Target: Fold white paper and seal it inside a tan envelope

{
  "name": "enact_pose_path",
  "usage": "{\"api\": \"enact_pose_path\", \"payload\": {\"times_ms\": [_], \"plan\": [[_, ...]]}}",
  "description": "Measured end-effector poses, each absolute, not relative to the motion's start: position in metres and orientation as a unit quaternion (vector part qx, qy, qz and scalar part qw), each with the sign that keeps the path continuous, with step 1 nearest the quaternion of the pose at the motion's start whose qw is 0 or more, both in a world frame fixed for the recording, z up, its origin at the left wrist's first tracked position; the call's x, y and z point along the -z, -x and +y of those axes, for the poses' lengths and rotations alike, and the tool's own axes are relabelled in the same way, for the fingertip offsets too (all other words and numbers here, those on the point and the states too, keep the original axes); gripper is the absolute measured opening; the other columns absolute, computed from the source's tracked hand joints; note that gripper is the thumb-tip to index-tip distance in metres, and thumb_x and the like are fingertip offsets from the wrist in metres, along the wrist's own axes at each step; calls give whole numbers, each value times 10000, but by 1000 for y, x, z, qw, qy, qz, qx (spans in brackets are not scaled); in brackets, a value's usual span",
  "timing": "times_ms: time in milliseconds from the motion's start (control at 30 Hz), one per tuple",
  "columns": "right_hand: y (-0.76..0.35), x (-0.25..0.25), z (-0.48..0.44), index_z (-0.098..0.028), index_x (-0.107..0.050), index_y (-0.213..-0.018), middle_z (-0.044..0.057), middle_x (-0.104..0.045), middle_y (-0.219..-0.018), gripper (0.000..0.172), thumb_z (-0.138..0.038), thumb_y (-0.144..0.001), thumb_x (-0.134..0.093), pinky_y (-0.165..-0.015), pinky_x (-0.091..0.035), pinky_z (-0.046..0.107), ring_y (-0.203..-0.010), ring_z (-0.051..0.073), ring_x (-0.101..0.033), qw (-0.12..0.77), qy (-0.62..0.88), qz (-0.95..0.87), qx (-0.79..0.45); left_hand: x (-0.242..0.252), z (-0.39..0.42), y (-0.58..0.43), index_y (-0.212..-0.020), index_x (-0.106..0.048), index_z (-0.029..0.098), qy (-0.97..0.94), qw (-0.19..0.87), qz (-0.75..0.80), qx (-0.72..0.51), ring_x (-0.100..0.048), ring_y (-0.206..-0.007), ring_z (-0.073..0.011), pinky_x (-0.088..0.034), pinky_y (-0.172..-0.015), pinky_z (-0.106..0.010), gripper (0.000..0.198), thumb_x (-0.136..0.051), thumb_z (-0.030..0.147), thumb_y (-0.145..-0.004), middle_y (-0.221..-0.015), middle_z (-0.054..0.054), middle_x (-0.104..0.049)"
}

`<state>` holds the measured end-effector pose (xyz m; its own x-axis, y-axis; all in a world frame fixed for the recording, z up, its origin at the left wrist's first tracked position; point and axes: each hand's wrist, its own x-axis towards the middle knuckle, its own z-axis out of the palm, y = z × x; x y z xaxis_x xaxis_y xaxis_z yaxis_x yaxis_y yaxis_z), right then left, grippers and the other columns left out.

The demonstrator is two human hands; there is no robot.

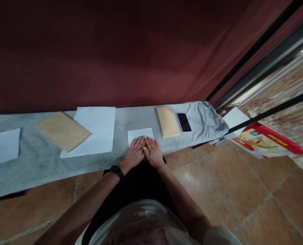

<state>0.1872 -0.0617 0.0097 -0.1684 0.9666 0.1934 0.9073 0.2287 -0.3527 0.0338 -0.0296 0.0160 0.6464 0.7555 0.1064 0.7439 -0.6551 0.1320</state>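
Observation:
A small white sheet of paper [140, 133], perhaps folded, lies at the front edge of the cloth-covered bench. My left hand [134, 152], with a dark band at the wrist, rests flat on its near part. Beside it my right hand [153, 151] also lies flat on the paper, the fingertips of both hands close together. Both hands have their fingers stretched out, and they cover the paper's near edge. Just to the right is a stack of brown envelopes [168, 121], apart from my hands.
A phone [184, 122] lies right of the envelopes. On the left, a brown envelope [62, 131] overlaps large white sheets [100, 127], with more white paper [3, 146] farther left. A red printed box [266, 141] is on the floor at right, near black poles [273, 114].

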Motion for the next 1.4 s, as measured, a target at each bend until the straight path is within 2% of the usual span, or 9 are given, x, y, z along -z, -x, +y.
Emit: {"api": "enact_pose_path", "payload": {"times_ms": [167, 300, 600, 767, 867, 967, 1133, 1300, 1400], "plan": [[-193, -7, -65, -94, -384, -1549, 160, -382, -1607, 581, -423, -1070, -380, -1239, -258, 476, -1507, 268, -338, 169, 615, -768, -47, -16, -38, -27, -1551, -323, 4, -902, 32, 422, -81, -220, -1546, -292, -178, -1272, -471, 658, -361, 377, -1010, -1632, -227, -301], [-199, -4, -65, -85, -370, -1555, 175, -365, -1612, 588, -418, -1071, -378, -1231, -266, 491, -1501, 287, -345, 165, 628, -759, -41, -17, -41, -20, -1561, -308, 23, -900, 45, 427, -78, -194, -1552, -303, -176, -1272, -481, 742, -437, 478, -989, -1641, -226, -278], [-208, -2, -67, -64, -389, -1542, 193, -396, -1592, 581, -408, -1075, -360, -1223, -272, 500, -1499, 291, -350, 173, 648, -741, -35, -21, -44, -10, -1538, -334, -8, -900, 46, 427, -79, -186, -1551, -330, -160, -1272, -474, 812, -508, 528, -954, -1636, -254, -269], [-196, -11, -59, -76, -424, -1526, 175, -421, -1582, 560, -400, -1075, -353, -1229, -276, 493, -1498, 279, -357, 187, 652, -733, -51, -18, -42, -9, -1536, -350, 6, -897, 54, 431, -87, -201, -1549, -323, -191, -1267, -478, 776, -511, 484, -946, -1637, -243, -275], [-183, -16, -53, -120, -422, -1535, 118, -395, -1607, 546, -406, -1075, -357, -1242, -274, 443, -1511, 242, -336, 182, 613, -766, -68, -15, -40, -8, -1547, -345, 30, -895, 56, 432, -94, -252, -1536, -302, -220, -1259, -489, 695, -430, 411, -972, -1627, -222, -314], [-174, -15, -50, -160, -442, -1527, 85, -429, -1591, 524, -413, -1076, -358, -1246, -274, 415, -1497, 213, -365, 174, 582, -791, -76, -12, -40, -6, -1549, -349, 38, -896, 54, 428, -104, -283, -1527, -280, -240, -1255, -485, 636, -355, 317, -977, -1614, -206, -354], [-175, -11, -48, -129, -470, -1506, 118, -448, -1572, 534, -421, -1064, -406, -1238, -295, 424, -1481, 232, -395, 182, 591, -783, -67, -11, -43, -6, -1503, -396, -29, -876, 41, 466, -114, -268, -1530, -295, -263, -1246, -480, 615, -302, 292, -987, -1601, -233, -361], [-176, -20, -31, -161, -464, -1511, 85, -483, -1556, 490, -355, -1087, -315, -1242, -291, 418, -1471, 198, -412, 199, 579, -786, -88, -21, -26, -17, -1492, -426, -14, -854, 45, 502, -127, -389, -1478, -280, -273, -1244, -463, 588, -252, 275, -1010, -1545, -225, -458], [-173, -23, -17, -154, -476, -1501, 81, -494, -1549, 488, -341, -1093, -284, -1238, -296, 408, -1464, 190, -420, 194, 581, -785, -92, -22, -9, -25, -1502, -404, -29, -839, 46, 528, -124, -349, -1498, -294, -264, -1243, -480, 591, -252, 245, -1001, -1565, -236, -423]]}}
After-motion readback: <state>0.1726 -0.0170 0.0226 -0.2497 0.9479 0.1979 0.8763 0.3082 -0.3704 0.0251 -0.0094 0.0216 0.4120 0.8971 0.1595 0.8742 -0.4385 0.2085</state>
